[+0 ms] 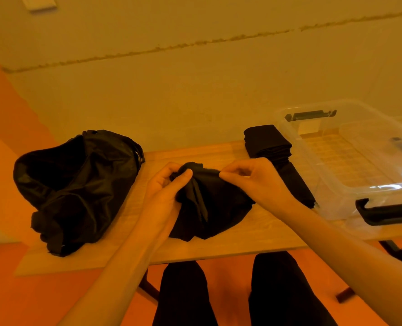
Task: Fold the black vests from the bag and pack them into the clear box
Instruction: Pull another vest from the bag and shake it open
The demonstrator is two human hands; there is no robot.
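A crumpled black vest (209, 208) lies bunched in the middle of the wooden table (230, 245). My left hand (164, 189) grips its top left part, thumb pressed on the cloth. My right hand (254, 180) pinches the top edge of the same vest just to the right. A black bag (77, 184) sits open on the table's left end. A stack of folded black vests (273, 149) lies at the back right, beside the clear box (350, 161), which stands open at the right end with nothing black inside.
The wall runs right behind the table. The box's black handles (383, 212) stick out at its near and far ends. My legs in dark trousers (277, 290) are under the table's front edge, above an orange floor.
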